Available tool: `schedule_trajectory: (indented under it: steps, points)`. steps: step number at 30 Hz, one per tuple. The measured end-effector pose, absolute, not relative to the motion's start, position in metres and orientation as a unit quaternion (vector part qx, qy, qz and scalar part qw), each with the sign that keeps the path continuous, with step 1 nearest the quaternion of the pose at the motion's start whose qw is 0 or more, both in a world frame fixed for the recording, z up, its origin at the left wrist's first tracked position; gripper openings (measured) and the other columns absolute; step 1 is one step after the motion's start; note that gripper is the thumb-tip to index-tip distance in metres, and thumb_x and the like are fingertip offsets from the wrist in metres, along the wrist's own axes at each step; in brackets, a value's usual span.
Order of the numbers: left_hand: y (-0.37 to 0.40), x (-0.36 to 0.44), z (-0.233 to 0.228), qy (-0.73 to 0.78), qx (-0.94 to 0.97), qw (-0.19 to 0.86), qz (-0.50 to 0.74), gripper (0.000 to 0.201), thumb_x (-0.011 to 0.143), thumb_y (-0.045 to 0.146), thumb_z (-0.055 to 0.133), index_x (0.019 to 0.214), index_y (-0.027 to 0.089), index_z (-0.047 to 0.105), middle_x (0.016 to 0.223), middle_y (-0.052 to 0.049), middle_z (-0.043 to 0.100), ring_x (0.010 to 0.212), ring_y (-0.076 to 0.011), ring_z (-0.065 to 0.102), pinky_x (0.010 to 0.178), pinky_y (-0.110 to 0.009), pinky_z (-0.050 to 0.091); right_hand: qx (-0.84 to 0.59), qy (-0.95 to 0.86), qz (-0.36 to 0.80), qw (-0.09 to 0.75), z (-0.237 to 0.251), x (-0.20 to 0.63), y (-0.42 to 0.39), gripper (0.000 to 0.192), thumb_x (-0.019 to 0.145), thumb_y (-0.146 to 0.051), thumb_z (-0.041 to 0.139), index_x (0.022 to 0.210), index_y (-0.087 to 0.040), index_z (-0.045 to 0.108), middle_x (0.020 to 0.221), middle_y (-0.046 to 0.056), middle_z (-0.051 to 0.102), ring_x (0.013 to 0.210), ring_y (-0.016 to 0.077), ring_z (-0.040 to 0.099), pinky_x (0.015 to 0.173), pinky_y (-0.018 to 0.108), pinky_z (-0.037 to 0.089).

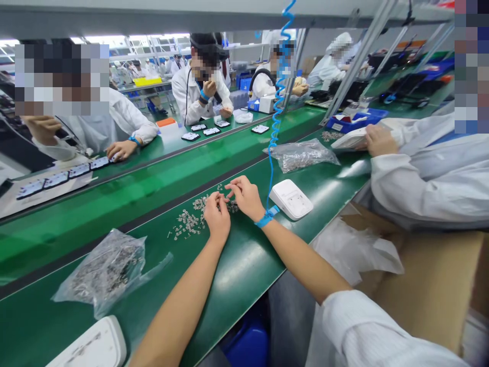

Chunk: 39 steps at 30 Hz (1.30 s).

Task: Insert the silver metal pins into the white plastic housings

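Two hands: both meet over a scatter of small metal parts (191,220) on the green table (237,275), near the middle of the scene.
Left hand (216,216): fingers curled, tips pinched together over the right end of the scatter; it seems to pinch one small part, but the piece is too tiny to make out.
Right hand (245,196): just right of the left hand, fingertips touching the left hand's fingertips, thumb and forefinger closed as if nipping something small; what lies between them cannot be told.
Wrist strap (267,216): blue band on the right wrist, with a coiled blue cord (277,109) rising from it towards the overhead rail.
Small metal parts: loose on the table, spread leftwards from the fingertips.
White device (291,199): rounded white casing lying flat just right of the right wrist.
Near bag (105,270): clear plastic bag of metal parts, on the table to the near left, well apart from the hands.
Far bag (301,154): second clear bag of parts, farther along the table beyond the white device.
Near white casing (95,346): at the bottom left edge, partly cut off.
Co-worker's hand (378,140): at the right, a person in a white sleeve holds a white casing.
Far side: other people in white coats sit across the green belt with dark flat parts in front of them.
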State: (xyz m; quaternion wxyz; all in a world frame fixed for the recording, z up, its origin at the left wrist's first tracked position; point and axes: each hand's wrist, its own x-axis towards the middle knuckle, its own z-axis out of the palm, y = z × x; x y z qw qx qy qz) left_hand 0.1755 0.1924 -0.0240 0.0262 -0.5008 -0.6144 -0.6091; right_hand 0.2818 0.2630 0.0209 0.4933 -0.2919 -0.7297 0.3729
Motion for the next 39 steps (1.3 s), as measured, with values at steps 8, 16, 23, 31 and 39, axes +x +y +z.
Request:
schedule_trajectory:
  steps: [8,16,23,31,39]
  points:
    - [0.188,0.175,-0.016,-0.614,-0.52,0.063,-0.59,0.015,0.104,0.027,0.049,0.101,0.022,0.063,0.083,-0.003,0.072,0.082,-0.0194,0.07,0.083,-0.033,0.052,-0.31,-0.74,0.232,0.549,0.027,0.282,0.265,0.016,0.096,-0.03,0.056,0.086,-0.022,0.066,0.093,0.009,0.067,0.086,0.0215,0.065,0.074,0.034,0.052]
    - [0.189,0.178,-0.02,-0.626,-0.521,0.094,-0.572,0.021,0.104,0.018,0.036,0.098,0.023,0.056,0.077,0.0,0.068,0.071,-0.0163,0.067,0.073,-0.029,0.049,-0.49,-0.688,0.021,0.535,0.019,0.362,0.25,0.021,0.101,-0.03,0.044,0.093,-0.02,0.061,0.094,0.013,0.066,0.091,0.0283,0.06,0.085,0.043,0.048]
    - [0.179,0.191,-0.014,-0.607,-0.584,0.136,-0.521,0.023,0.104,0.029,0.037,0.112,0.018,0.055,0.087,-0.007,0.065,0.078,-0.0215,0.063,0.073,-0.034,0.045,-0.598,-0.698,-0.006,0.393,-0.024,0.402,0.216,0.026,0.1,-0.023,0.036,0.1,-0.016,0.06,0.095,0.018,0.068,0.091,0.0323,0.063,0.081,0.043,0.05]
    - [0.125,0.269,0.002,-0.462,-0.805,0.248,-0.277,0.03,0.097,0.036,0.057,0.11,0.013,0.069,0.093,-0.012,0.066,0.095,-0.0281,0.06,0.081,-0.041,0.037,-0.434,-0.737,0.248,0.455,-0.012,0.426,0.166,0.023,0.102,-0.028,0.049,0.107,-0.021,0.07,0.106,0.009,0.076,0.099,0.0241,0.072,0.089,0.038,0.056]
    - [0.095,0.295,-0.005,-0.518,-0.785,0.292,-0.172,0.041,0.1,0.046,0.057,0.103,0.009,0.075,0.106,-0.015,0.069,0.112,-0.0315,0.056,0.089,-0.044,0.028,-0.414,-0.762,0.258,0.426,0.022,0.455,0.195,0.01,0.088,-0.026,0.072,0.086,-0.022,0.081,0.089,0.005,0.073,0.078,0.0179,0.067,0.068,0.031,0.053]
